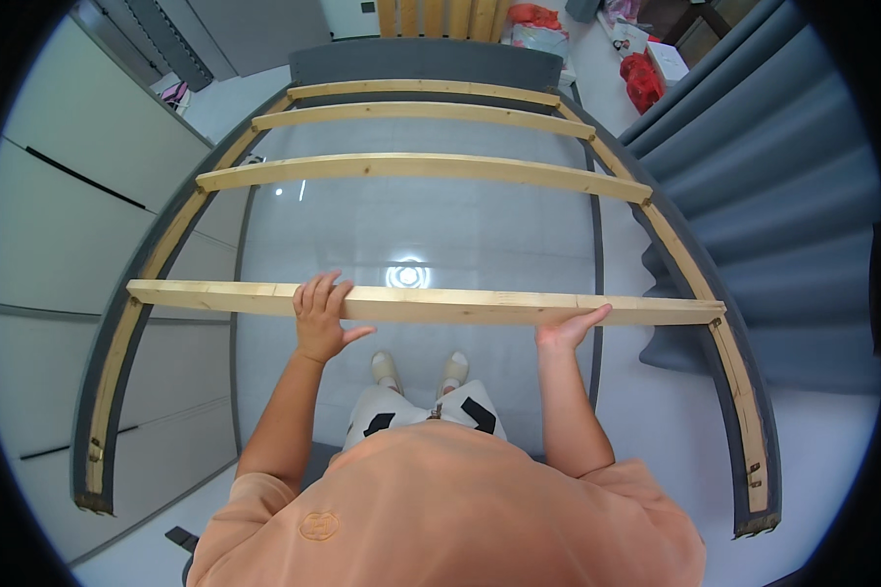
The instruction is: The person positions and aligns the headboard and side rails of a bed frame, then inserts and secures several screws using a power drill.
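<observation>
A pale wooden slat (440,305) spans the bed frame in front of me, its ends at the wooden ledges of the two side rails. My left hand (321,315) holds it left of the middle, fingers laid over its face and top edge, thumb stretched out below. Farther right, my right hand (568,331) grips the slat from beneath, its thumb along the near face; the other fingers are hidden by the wood. The left rail (117,352) and right rail (736,391) are dark grey with wooden ledges inside.
Beyond my hands, a slat (421,166) and two others cross the frame, with a grey end board (431,65) behind. White cabinets (69,215) line the left. A blue-grey curtain (754,176) hangs at the right. Red bags (640,80) lie at the back right.
</observation>
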Demonstrator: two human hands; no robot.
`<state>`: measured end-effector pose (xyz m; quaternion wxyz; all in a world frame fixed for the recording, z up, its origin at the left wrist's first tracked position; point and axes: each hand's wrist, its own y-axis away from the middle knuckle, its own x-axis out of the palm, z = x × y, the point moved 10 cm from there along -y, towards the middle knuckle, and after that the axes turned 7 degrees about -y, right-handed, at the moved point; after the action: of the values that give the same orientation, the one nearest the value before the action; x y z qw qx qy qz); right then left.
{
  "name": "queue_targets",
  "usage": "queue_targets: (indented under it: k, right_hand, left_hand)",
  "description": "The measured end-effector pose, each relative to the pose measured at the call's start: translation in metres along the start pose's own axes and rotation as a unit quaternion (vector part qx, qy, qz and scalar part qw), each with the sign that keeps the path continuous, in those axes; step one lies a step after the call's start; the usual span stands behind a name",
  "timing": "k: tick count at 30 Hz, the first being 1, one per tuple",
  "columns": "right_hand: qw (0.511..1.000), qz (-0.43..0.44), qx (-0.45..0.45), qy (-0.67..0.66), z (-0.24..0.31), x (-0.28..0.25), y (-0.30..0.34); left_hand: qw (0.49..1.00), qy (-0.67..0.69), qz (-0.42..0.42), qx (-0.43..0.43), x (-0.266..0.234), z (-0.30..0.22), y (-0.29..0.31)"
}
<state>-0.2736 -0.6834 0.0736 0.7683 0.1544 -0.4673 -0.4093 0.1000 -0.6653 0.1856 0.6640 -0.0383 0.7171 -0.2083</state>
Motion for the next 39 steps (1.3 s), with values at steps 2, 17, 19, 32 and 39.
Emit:
queue_targets:
  k: [2, 17, 19, 32, 39]
  right_hand:
    - [1.0, -0.011, 0.008, 0.0, -0.001, 0.0, 0.004]
    - [0.981, -0.181, 0.017, 0.071, 0.001, -0.015, 0.018]
    - [0.964, -0.24, -0.008, 0.117, 0.002, -0.025, 0.016]
    - [0.902, -0.411, 0.007, 0.131, -0.005, -0.032, 0.024]
    - [0.901, -0.409, 0.017, 0.147, -0.004, -0.022, 0.026]
  left_hand:
    - [0.995, -0.028, -0.018, -0.094, -0.012, 0.031, 0.014]
    - [0.295, 0.534, -0.141, -0.78, 0.067, 0.129, 0.106]
    - [0.28, 0.518, -0.134, -0.797, 0.071, 0.137, 0.109]
    - [0.249, 0.413, -0.095, -0.871, 0.062, 0.129, 0.117]
    - [0.257, 0.397, -0.118, -0.873, 0.067, 0.137, 0.122]
